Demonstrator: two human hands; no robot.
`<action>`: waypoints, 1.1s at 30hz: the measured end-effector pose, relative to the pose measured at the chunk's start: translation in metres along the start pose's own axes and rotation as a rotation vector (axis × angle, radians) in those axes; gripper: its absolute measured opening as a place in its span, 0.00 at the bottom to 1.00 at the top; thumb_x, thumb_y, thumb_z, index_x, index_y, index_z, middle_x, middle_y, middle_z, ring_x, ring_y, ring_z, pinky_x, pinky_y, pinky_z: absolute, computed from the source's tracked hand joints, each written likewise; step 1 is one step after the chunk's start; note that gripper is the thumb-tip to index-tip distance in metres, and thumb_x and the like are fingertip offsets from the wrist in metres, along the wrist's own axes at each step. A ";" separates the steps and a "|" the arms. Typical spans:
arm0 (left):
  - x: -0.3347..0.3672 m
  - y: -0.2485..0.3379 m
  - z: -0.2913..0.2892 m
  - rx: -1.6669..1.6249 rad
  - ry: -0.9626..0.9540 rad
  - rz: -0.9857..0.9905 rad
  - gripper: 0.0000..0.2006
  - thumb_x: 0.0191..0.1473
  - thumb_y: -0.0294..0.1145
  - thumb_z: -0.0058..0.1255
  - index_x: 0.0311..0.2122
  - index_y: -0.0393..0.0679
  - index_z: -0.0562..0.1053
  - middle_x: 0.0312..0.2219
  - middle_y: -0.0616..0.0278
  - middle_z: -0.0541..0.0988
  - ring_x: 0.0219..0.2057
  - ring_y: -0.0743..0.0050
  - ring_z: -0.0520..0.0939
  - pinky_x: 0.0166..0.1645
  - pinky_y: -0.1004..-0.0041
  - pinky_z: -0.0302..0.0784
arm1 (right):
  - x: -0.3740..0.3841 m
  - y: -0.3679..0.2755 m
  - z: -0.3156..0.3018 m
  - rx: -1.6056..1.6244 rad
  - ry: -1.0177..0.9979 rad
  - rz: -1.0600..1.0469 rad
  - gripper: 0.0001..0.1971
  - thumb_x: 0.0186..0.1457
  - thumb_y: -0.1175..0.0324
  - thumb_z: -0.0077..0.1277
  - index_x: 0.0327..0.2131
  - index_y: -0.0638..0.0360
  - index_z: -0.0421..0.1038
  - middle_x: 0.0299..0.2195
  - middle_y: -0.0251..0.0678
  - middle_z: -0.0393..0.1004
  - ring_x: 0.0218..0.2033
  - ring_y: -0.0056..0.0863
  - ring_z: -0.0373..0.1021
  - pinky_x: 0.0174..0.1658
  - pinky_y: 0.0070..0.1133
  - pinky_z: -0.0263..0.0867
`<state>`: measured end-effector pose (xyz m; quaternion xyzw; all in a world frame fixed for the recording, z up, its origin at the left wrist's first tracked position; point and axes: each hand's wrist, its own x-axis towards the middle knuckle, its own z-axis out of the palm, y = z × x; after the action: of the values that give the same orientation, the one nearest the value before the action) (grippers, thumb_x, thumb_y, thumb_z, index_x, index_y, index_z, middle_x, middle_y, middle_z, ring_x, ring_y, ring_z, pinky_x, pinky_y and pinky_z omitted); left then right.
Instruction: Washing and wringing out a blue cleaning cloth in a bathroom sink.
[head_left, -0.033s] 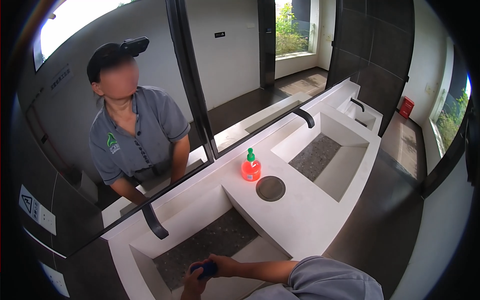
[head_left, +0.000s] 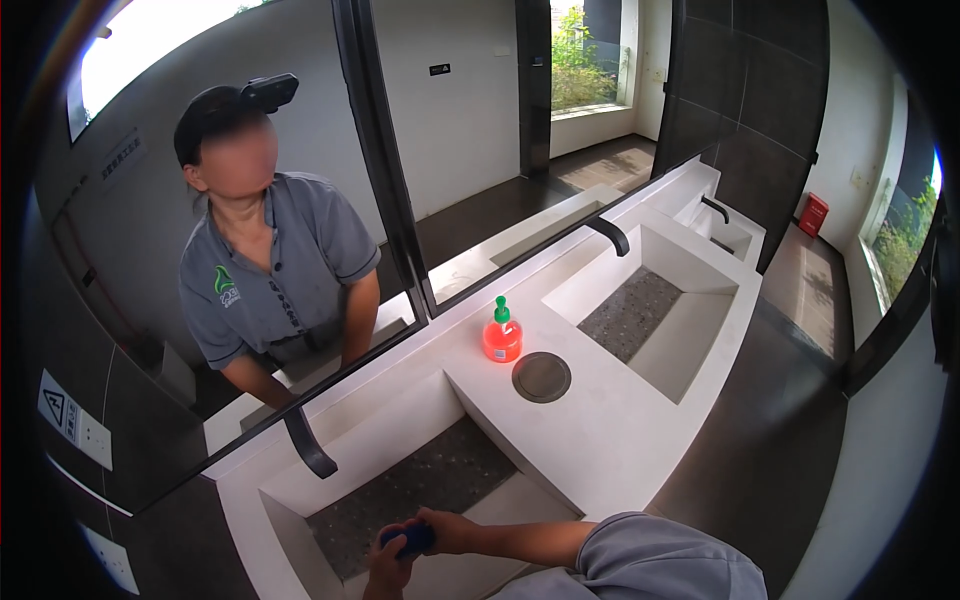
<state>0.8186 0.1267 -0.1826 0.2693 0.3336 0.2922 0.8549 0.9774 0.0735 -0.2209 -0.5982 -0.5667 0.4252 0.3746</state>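
Over the nearest washbasin (head_left: 400, 480), my two hands meet around a small dark blue object (head_left: 412, 541). It could be a sponge or a folded cloth; its kind does not show clearly. My left hand (head_left: 388, 572) wraps it from the lower left, fingers curled over it. From the right, my right hand (head_left: 449, 532) closes on its other side, the forearm crossing the basin's front slope. A black tap (head_left: 311, 445) juts from the wall above the basin, beyond my hands. Part of each hand's fingers is hidden by the object and the other hand.
On the white counter (head_left: 600, 455) to the right stand a pump bottle (head_left: 502, 338) of red liquid with a green top and a round metal lid (head_left: 541, 377). Another basin (head_left: 690, 345) with a tap (head_left: 610, 236) lies farther right. A wide mirror (head_left: 300, 150) runs behind.
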 end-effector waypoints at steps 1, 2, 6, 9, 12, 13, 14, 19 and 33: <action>0.000 -0.002 -0.001 0.000 0.000 0.000 0.15 0.42 0.19 0.47 0.39 0.38 0.66 0.39 0.48 0.71 0.41 0.55 0.72 0.46 0.60 0.72 | -0.001 -0.005 -0.003 0.000 0.000 0.000 0.29 0.33 0.62 0.63 0.41 0.56 0.61 0.37 0.44 0.70 0.41 0.42 0.68 0.43 0.28 0.64; -0.001 -0.003 -0.001 0.046 0.025 0.069 0.15 0.41 0.19 0.47 0.39 0.38 0.66 0.39 0.48 0.71 0.41 0.55 0.73 0.46 0.61 0.72 | -0.002 -0.011 -0.007 -0.040 -0.019 0.060 0.30 0.34 0.59 0.63 0.42 0.55 0.61 0.38 0.44 0.70 0.41 0.41 0.68 0.43 0.28 0.64; -0.006 -0.005 0.010 0.324 0.078 0.290 0.15 0.35 0.21 0.51 0.35 0.40 0.68 0.38 0.49 0.72 0.40 0.57 0.73 0.47 0.63 0.70 | -0.007 -0.028 -0.020 -0.236 -0.025 0.243 0.35 0.34 0.49 0.61 0.44 0.53 0.57 0.36 0.45 0.71 0.40 0.42 0.69 0.41 0.32 0.64; -0.007 -0.001 0.014 0.881 -0.011 0.552 0.13 0.34 0.24 0.54 0.31 0.41 0.70 0.38 0.54 0.74 0.40 0.62 0.74 0.46 0.67 0.68 | -0.008 -0.031 -0.019 -0.351 -0.062 0.324 0.40 0.35 0.44 0.58 0.50 0.52 0.53 0.37 0.47 0.70 0.38 0.43 0.69 0.41 0.35 0.64; -0.012 0.003 0.030 1.029 -0.055 0.619 0.12 0.33 0.26 0.56 0.29 0.42 0.70 0.37 0.55 0.75 0.39 0.63 0.75 0.46 0.68 0.67 | -0.008 -0.028 -0.019 -0.353 -0.118 0.348 0.43 0.36 0.45 0.57 0.54 0.52 0.48 0.36 0.49 0.70 0.35 0.42 0.71 0.37 0.31 0.67; -0.013 0.003 0.031 1.029 -0.054 0.619 0.12 0.33 0.26 0.56 0.29 0.42 0.70 0.37 0.55 0.75 0.39 0.63 0.75 0.46 0.68 0.67 | -0.007 -0.031 -0.021 -0.353 -0.119 0.348 0.43 0.36 0.45 0.57 0.54 0.52 0.48 0.36 0.49 0.70 0.35 0.42 0.71 0.37 0.31 0.67; -0.014 0.003 0.032 1.047 -0.051 0.631 0.13 0.33 0.26 0.56 0.30 0.42 0.70 0.37 0.54 0.75 0.40 0.62 0.75 0.46 0.68 0.67 | -0.005 -0.033 -0.024 -0.176 -0.180 0.443 0.43 0.37 0.50 0.58 0.55 0.52 0.47 0.38 0.47 0.69 0.33 0.39 0.72 0.37 0.29 0.68; -0.012 -0.003 0.021 0.992 -0.041 0.620 0.13 0.33 0.26 0.56 0.30 0.43 0.70 0.37 0.54 0.74 0.40 0.60 0.75 0.46 0.67 0.67 | 0.003 -0.011 -0.022 0.405 -0.363 0.557 0.42 0.40 0.62 0.58 0.56 0.54 0.44 0.42 0.43 0.67 0.35 0.31 0.72 0.36 0.21 0.70; -0.032 -0.001 0.083 1.491 -0.364 0.781 0.12 0.30 0.26 0.58 0.26 0.47 0.71 0.36 0.54 0.72 0.44 0.55 0.71 0.57 0.56 0.59 | 0.019 0.021 -0.020 1.621 -0.498 0.581 0.23 0.50 0.44 0.44 0.25 0.57 0.67 0.22 0.33 0.69 0.29 0.28 0.68 0.41 0.23 0.65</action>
<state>0.8604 0.0823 -0.1178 0.8985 0.1795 0.2225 0.3331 1.0037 0.0918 -0.2350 -0.1603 0.0163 0.8904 0.4257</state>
